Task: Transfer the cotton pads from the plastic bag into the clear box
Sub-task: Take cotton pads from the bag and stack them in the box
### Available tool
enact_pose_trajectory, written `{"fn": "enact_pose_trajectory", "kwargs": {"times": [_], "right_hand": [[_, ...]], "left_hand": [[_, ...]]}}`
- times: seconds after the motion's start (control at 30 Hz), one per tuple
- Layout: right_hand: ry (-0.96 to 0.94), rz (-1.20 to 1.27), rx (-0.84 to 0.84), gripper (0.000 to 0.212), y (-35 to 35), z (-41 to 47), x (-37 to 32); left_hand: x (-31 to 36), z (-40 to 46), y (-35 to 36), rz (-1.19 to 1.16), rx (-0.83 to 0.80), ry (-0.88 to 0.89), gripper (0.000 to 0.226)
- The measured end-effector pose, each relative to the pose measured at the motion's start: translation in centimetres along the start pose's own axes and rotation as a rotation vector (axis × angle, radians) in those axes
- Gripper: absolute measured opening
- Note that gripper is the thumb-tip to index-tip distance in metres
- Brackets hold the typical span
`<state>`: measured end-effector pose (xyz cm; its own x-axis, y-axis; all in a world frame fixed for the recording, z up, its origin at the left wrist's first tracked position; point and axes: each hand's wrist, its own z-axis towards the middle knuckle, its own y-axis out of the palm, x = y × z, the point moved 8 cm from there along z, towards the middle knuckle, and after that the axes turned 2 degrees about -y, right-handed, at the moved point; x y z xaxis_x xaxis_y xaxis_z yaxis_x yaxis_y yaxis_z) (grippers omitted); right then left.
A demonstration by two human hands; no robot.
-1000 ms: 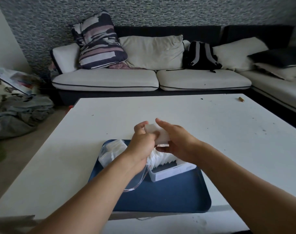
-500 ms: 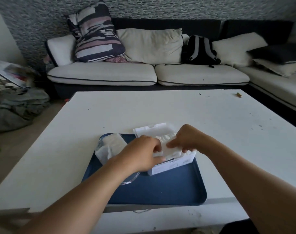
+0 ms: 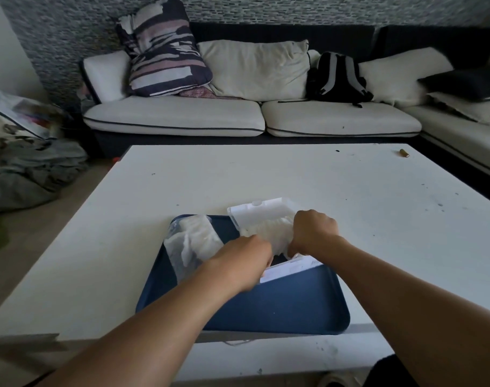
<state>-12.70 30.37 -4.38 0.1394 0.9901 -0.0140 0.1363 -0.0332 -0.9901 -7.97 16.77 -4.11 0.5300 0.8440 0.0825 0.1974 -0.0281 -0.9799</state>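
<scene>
Head view: both hands lower than a second ago, now down in clear box point(image 3: 290, 268) on blue tray point(image 3: 280, 311). Left hand point(image 3: 245, 259), right hand point(image 3: 313, 233) curled tight on cotton pads point(image 3: 269, 233), pressing in. Plastic bag point(image 3: 190, 244) just left, some pads inside. More to move.

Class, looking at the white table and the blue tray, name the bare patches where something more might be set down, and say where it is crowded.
Free: the white table between the dark blue tray and the sofa-side edge, and its left and right margins. The tray's near half is also bare. Crowded: the tray's far half, where the plastic bag, the clear box of cotton pads, the left hand and the right hand sit together.
</scene>
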Motion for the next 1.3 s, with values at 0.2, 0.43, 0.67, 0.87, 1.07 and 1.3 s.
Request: {"fn": "enact_pose_trajectory", "kwargs": {"times": [0.2, 0.43, 0.67, 0.87, 1.07, 1.3], "right_hand": [[0.014, 0.062, 0.011, 0.047, -0.2, 0.0, 0.9], [-0.163, 0.476, -0.196, 0.02, -3.5, -2.1, -1.8], [-0.041, 0.081, -0.668, 0.058, 2.1, -4.0, -0.7], [-0.295, 0.199, -0.537, 0.031, 0.0, -4.0, -3.2], [-0.716, 0.446, -0.477, 0.024, -2.5, -8.4, -10.8], [-0.774, 0.227, -0.307, 0.052, 2.3, -8.7, -15.1]], "left_hand": [[-0.8, 0.4, 0.5, -0.061, 0.021, -0.015, 0.015], [-0.6, 0.9, 0.8, -0.024, -0.004, -0.001, 0.031], [-0.6, 0.8, 0.7, -0.04, -0.031, -0.051, 0.017], [-0.5, -0.4, -1.8, -0.268, 0.008, -0.003, 0.015], [-15.4, -4.4, -9.4, -0.606, 0.49, -0.323, 0.017], [-20.5, -3.3, 1.7, -0.552, 0.04, -0.461, 0.012]]}}
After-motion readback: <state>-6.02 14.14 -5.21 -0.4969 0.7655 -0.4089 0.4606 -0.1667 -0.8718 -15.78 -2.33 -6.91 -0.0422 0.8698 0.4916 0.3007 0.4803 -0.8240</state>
